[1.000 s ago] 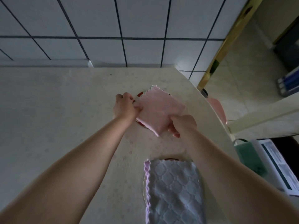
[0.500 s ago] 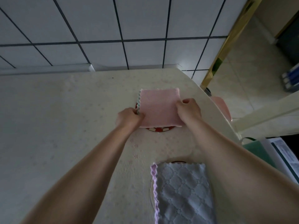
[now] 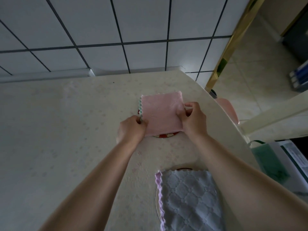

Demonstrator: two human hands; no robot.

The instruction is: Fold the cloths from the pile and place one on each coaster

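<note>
Pink cloth (image 3: 160, 112) lies flat and square now, at about 12 o'clock on the table (image 3: 50, 130). A second ago it was tilted like a diamond and held up a bit. Since then the hands have turned it straight and laid it down on the far coaster (image 3: 164, 135). Only a small red and white bit of that coaster peeks out at the cloth's near edge. So I think this cloth is almost placed, and letting go is what is left.

The left hand (image 3: 131, 129) sits at the cloth's 8 o'clock corner, fingers curled and pinching the wavy edge. The right hand (image 3: 193, 120) sits at 4 o'clock, thumb and fingers pinching the right edge. Both arms reach out long from 6 o'clock.

Closer in, at 5 o'clock, a grey cloth (image 3: 188, 200) already covers the near coaster (image 3: 156, 197).
</note>
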